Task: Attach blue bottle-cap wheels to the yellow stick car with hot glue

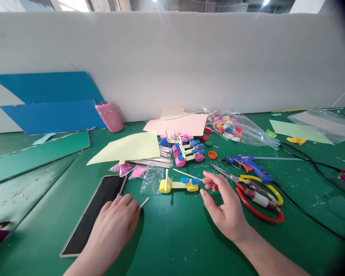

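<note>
My left hand (117, 218) is closed round a short wooden stick (144, 203), whose tip sticks out past the fingers, over the edge of a dark phone (94, 214). My right hand (222, 205) has its thumb and index finger apart, beside the right end of a small yellow-wheeled model (178, 185) with an upright stick and blue pieces. A thin stick (186, 174) lies behind that model and reaches the fingertips of my right hand; whether they hold it is unclear. Similar models (186, 151) with pink and blue parts stand farther back.
To the right lie a blue glue gun (250, 163) with its black cable and red-and-yellow-handled scissors (255, 195). Behind are a bag of coloured caps (230, 126), paper sheets (132, 147) and a pink bottle (109, 117). Blue boards (54, 115) lean on the white partition.
</note>
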Demonstrator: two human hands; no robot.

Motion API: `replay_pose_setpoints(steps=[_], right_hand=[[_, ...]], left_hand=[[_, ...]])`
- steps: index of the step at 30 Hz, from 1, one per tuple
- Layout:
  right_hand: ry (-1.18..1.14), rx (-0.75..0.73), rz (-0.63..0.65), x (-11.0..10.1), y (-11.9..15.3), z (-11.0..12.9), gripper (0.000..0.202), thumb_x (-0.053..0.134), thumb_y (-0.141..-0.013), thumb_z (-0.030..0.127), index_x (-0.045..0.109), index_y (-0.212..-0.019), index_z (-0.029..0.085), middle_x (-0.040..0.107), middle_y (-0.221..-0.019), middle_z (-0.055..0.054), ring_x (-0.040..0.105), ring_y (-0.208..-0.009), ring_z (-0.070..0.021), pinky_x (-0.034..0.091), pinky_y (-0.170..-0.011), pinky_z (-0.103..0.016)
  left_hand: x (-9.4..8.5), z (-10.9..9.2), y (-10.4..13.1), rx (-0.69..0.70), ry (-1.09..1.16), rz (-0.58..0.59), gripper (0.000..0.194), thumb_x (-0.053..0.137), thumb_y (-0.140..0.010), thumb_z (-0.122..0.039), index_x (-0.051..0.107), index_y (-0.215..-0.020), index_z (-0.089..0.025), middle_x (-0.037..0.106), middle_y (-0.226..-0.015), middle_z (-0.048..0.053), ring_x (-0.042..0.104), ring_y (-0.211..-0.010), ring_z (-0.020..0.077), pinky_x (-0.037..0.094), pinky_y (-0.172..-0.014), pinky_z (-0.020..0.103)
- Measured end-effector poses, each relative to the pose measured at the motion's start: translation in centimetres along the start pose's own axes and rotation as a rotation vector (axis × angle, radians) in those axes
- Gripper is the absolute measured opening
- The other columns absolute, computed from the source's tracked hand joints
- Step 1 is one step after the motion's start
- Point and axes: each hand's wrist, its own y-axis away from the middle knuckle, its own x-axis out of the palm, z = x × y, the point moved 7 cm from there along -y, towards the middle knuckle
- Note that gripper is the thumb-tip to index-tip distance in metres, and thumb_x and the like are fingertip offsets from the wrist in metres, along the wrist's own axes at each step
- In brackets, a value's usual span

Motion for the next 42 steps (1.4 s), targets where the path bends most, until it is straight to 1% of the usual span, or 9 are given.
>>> replay_pose_setpoints(steps=[6, 11, 19, 24, 27, 33, 36, 39, 42], right_hand=[[0.017, 0.027, 0.001, 0.1, 0.1, -0.4, 0.040, 0.050, -0.082, 0.012, 0.042, -0.121, 0.021, 0.054, -0.095, -0.006, 0.052, -0.080, -0.0158, 0.047, -0.073, -0.031], [0.042, 0.037, -0.005, 0.1, 0.0, -0.8, 0.039, 0.049, -0.082, 0.014, 0.043, -0.120, 0.021, 0.054, -0.095, -0.006, 0.053, -0.080, -0.0163, 0.048, -0.073, -0.032], [0.036, 0.023, 0.010, 0.2, -0.2, -0.9, 0.041, 0.049, -0.082, 0.011, 0.042, -0.121, 0.020, 0.053, -0.096, -0.006, 0.053, -0.079, -0.0153, 0.047, -0.073, -0.031], [0.033, 0.028, 0.022, 0.4, -0.2, -1.0, 0.042, 0.049, -0.082, 0.011, 0.041, -0.122, 0.020, 0.053, -0.097, -0.006, 0.054, -0.079, -0.0155, 0.048, -0.073, -0.032], [0.031, 0.033, 0.028, 0.5, -0.1, -1.1, 0.042, 0.048, -0.083, 0.012, 0.040, -0.123, 0.021, 0.052, -0.097, -0.006, 0.054, -0.078, -0.0157, 0.049, -0.072, -0.033], [0.009, 0.050, 0.032, 0.5, -0.1, -1.2, 0.042, 0.047, -0.083, 0.013, 0.040, -0.123, 0.022, 0.052, -0.098, -0.007, 0.054, -0.074, -0.0142, 0.050, -0.072, -0.033], [0.002, 0.057, 0.039, 0.6, 0.0, -1.3, 0.041, 0.047, -0.084, 0.014, 0.040, -0.123, 0.022, 0.052, -0.098, -0.007, 0.055, -0.072, -0.0140, 0.050, -0.071, -0.033], [-0.003, 0.065, 0.041, 0.6, 0.0, -1.2, 0.041, 0.047, -0.083, 0.014, 0.041, -0.123, 0.021, 0.052, -0.098, -0.006, 0.055, -0.071, -0.0134, 0.050, -0.070, -0.032], [-0.009, 0.069, 0.044, 0.6, 0.0, -1.2, 0.042, 0.048, -0.083, 0.013, 0.040, -0.123, 0.021, 0.051, -0.099, -0.006, 0.054, -0.070, -0.0127, 0.049, -0.067, -0.030]], left_hand=[[-1.4, 1.8, -2.1, -0.119, -0.100, -0.217, 0.029, 0.034, -0.086, -0.025, 0.061, -0.086, -0.017, 0.061, -0.085, 0.010, 0.057, -0.081, 0.0254, 0.039, -0.067, 0.035], [-1.2, 2.2, -4.3, -0.182, -0.176, -0.246, 0.026, 0.039, -0.081, -0.018, 0.059, -0.099, -0.016, 0.059, -0.097, 0.013, 0.053, -0.092, 0.0289, 0.039, -0.071, 0.038], [-1.1, 2.7, -5.2, -0.190, -0.154, -0.290, 0.026, 0.037, -0.080, -0.016, 0.062, -0.085, -0.018, 0.058, -0.093, 0.012, 0.050, -0.096, 0.0296, 0.039, -0.072, 0.039], [-1.2, 4.0, -4.8, -0.291, -0.127, -0.344, 0.033, 0.039, -0.076, -0.015, 0.057, -0.104, -0.015, 0.055, -0.107, 0.015, 0.047, -0.101, 0.0312, 0.038, -0.078, 0.043], [-1.1, 4.9, -5.0, -0.339, -0.111, -0.333, 0.038, 0.038, -0.077, -0.016, 0.052, -0.112, -0.012, 0.055, -0.109, 0.017, 0.048, -0.100, 0.0332, 0.039, -0.077, 0.044], [-1.0, 6.8, -5.7, -0.365, -0.060, -0.288, 0.036, 0.030, -0.081, -0.014, 0.061, -0.100, -0.010, 0.061, -0.097, 0.019, 0.056, -0.088, 0.0320, 0.042, -0.069, 0.040], [-1.2, 7.3, -5.7, -0.381, -0.039, -0.284, 0.035, 0.030, -0.082, -0.017, 0.063, -0.095, -0.013, 0.063, -0.095, 0.017, 0.058, -0.084, 0.0298, 0.042, -0.068, 0.038], [-1.2, 7.1, -5.7, -0.363, -0.029, -0.275, 0.035, 0.029, -0.084, -0.020, 0.063, -0.086, -0.014, 0.063, -0.087, 0.014, 0.059, -0.079, 0.0273, 0.042, -0.066, 0.036], [-1.2, 6.3, -5.8, -0.310, -0.019, -0.263, 0.034, 0.031, -0.084, -0.024, 0.064, -0.083, -0.016, 0.063, -0.090, 0.012, 0.058, -0.084, 0.0274, 0.041, -0.066, 0.036]])
